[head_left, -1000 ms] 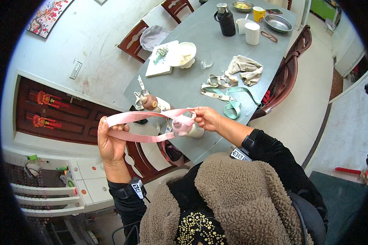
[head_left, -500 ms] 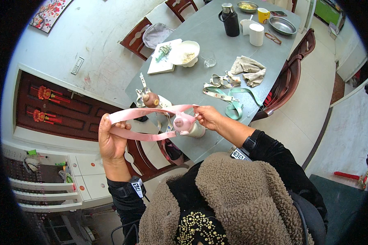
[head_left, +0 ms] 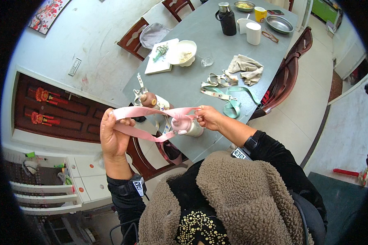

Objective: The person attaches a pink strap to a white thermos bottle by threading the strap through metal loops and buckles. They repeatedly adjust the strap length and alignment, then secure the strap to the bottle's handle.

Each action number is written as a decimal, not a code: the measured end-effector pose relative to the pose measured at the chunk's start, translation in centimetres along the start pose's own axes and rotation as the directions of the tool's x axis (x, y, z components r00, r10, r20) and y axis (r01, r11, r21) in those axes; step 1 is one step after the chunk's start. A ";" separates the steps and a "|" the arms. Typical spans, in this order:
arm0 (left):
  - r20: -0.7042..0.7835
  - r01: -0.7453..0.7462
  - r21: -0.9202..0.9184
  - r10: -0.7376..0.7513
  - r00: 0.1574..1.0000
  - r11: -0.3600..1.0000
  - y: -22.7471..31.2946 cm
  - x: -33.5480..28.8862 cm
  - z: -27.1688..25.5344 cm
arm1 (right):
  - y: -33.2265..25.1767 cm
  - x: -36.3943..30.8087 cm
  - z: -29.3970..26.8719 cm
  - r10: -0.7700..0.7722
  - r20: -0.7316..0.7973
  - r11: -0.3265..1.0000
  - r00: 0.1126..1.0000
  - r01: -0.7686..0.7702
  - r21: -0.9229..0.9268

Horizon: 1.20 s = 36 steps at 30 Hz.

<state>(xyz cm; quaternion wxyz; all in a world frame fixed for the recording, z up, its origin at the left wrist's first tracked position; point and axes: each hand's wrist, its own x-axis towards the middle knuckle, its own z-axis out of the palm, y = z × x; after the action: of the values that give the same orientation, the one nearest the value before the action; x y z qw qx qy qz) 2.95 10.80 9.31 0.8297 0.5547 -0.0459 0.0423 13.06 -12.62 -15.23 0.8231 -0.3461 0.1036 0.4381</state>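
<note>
A pink strap (head_left: 140, 111) is stretched in a loop above the near end of the table. My left hand (head_left: 114, 136) is closed around the strap's left bend, fingers curled inside the loop. At the right end, my right hand (head_left: 208, 117) pinches the strap close to its fastening. Under that end stands a bottle with a pink lid (head_left: 180, 123) and a pale body (head_left: 196, 130); the strap's lower band runs to the lid's side. Beyond the loop is a second bottle with a brown lid (head_left: 148, 99), a patterned strap (head_left: 136, 96) beside it.
On the grey table (head_left: 216, 45) lie a teal strap (head_left: 232, 109), a beige patterned strap (head_left: 214, 79) and a crumpled cloth (head_left: 249, 67). Farther off are a white bowl (head_left: 188, 57), a black flask (head_left: 228, 22) and a metal dish (head_left: 279, 24). Brown chairs (head_left: 288, 77) line the right side.
The view has shifted slightly. The strap's upper band sits a little lower against the pink lid, and its lower band sags slightly more. Both hands keep their hold.
</note>
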 end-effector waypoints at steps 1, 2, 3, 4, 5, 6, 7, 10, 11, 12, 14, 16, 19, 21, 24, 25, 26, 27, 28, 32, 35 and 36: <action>0.018 -0.013 -0.002 0.013 1.000 1.000 0.3 0.1 -0.1 | 0.1 -0.1 0.0 -0.019 -0.020 1.000 1.000 0.019 0.009; 0.079 -0.032 -0.020 0.033 0.996 0.999 0.5 0.1 -0.1 | 0.1 -0.3 0.0 -0.038 -0.039 0.999 0.999 0.038 0.016; 0.027 -0.037 -0.005 0.037 0.999 0.999 0.6 0.1 -0.1 | 0.1 -0.4 0.1 -0.046 -0.092 0.999 0.995 0.048 0.019; 0.019 -0.045 -0.006 0.045 0.999 0.999 0.9 0.3 -0.1 | 0.0 -0.6 0.2 -0.048 -0.056 0.998 0.997 0.047 -0.031; 0.021 -0.059 -0.018 0.060 0.998 0.998 1.2 0.3 0.0 | -0.2 -0.9 0.3 -0.042 -0.052 0.996 0.998 0.037 -0.085; -0.012 -0.068 -0.006 0.068 0.998 0.998 1.3 0.3 0.1 | -0.3 -1.1 0.4 -0.019 -0.069 0.990 0.997 0.009 -0.141; -0.001 -0.074 0.008 0.074 0.997 0.997 1.5 0.3 0.2 | -0.5 -1.3 0.4 0.024 -0.054 0.980 0.998 -0.034 -0.196; 0.026 -0.102 0.029 0.102 0.994 0.994 1.9 0.6 0.7 | -1.1 -1.8 0.2 0.166 -0.065 0.930 0.984 -0.178 -0.322; 0.034 -0.101 0.036 0.099 0.994 0.994 2.0 0.6 0.9 | -1.1 -1.8 0.1 0.195 -0.050 0.919 0.980 -0.200 -0.340; 0.045 -0.100 0.030 0.099 0.994 0.995 2.0 0.7 1.0 | -1.1 -1.7 0.0 0.225 -0.034 0.906 0.974 -0.222 -0.360; 0.057 -0.104 0.031 0.102 0.993 0.994 2.0 0.8 1.1 | -0.7 -1.4 -0.4 0.173 0.045 0.958 0.984 -0.157 -0.238; 0.061 -0.113 0.037 0.111 0.992 0.993 2.0 0.9 0.9 | -0.4 -1.0 -0.9 0.136 0.102 0.979 0.985 -0.118 -0.167; 0.018 -0.113 0.022 0.113 0.993 0.993 1.9 1.0 0.3 | -0.1 -0.8 -1.5 0.109 0.149 0.982 0.983 -0.083 -0.171; 0.033 -0.098 -0.003 0.098 0.995 0.995 1.9 1.2 -0.2 | -0.2 -1.0 -1.8 0.090 0.166 0.977 0.982 -0.055 -0.207; 0.042 -0.094 -0.043 0.096 0.994 0.995 1.8 1.4 -0.6 | -0.5 -1.3 -1.9 0.067 0.234 0.967 0.970 -0.005 -0.256; 0.077 -0.098 -0.065 0.103 0.992 0.993 1.9 1.5 -0.6 | -0.7 -1.3 -1.9 0.066 0.213 0.957 0.975 -0.001 -0.291; 0.046 -0.096 -0.023 0.097 0.994 0.995 2.0 1.4 -0.5 | -0.8 -1.4 -2.0 0.065 0.214 0.948 0.975 0.007 -0.318; 0.027 -0.096 -0.017 0.096 0.995 0.995 2.0 1.4 -0.4 | -1.0 -1.4 -2.0 0.066 0.216 0.940 0.974 0.012 -0.341; 0.035 -0.102 -0.023 0.103 0.994 0.995 2.0 1.4 -0.3 | -1.1 -1.3 -1.9 0.058 0.167 0.916 0.984 0.014 -0.400; 0.068 -0.128 -0.048 0.131 0.989 0.991 2.4 1.5 0.6 | -2.1 -1.5 -0.9 -0.249 0.023 0.699 0.968 0.196 -0.688; 0.078 -0.139 -0.039 0.142 0.987 0.990 2.6 1.6 1.1 | -3.4 -2.6 1.6 -0.628 0.088 0.345 0.774 0.377 -0.859; 0.084 -0.141 -0.033 0.143 0.986 0.989 2.5 1.6 1.2 | -3.9 -3.2 2.7 -0.648 0.179 0.312 0.740 0.472 -0.825</action>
<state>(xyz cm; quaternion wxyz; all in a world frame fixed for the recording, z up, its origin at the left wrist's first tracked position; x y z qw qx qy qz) 4.24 10.70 12.30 0.8293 0.5400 -0.1216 0.0770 13.92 -14.36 -9.82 0.6417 -0.7440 -0.1672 0.0824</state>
